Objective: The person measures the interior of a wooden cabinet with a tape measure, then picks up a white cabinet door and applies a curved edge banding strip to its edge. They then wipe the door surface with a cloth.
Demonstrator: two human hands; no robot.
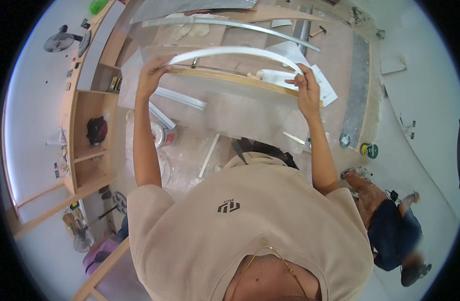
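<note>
A long white strip (pixel 236 51) is held up in front of me, arching between my two hands. My left hand (pixel 155 71) is closed on its left end. Fingers of my right hand (pixel 306 90) are curled at the right end, with the fingertips turned inward. Just below the strip lies a pale board (pixel 250 108) with a raw wood edge (pixel 225 75); both hands are close to that edge's ends. Whether they also touch the board I cannot tell.
Metal channels (pixel 179 98) lie left of the board, near a paint bucket (pixel 162 134). Farther off are a long metal profile (pixel 260 28) and a hammer (pixel 317 32). Wooden shelving (pixel 93 128) stands at left. Another person (pixel 390 226) is at right, and one in purple (pixel 102 256) at lower left.
</note>
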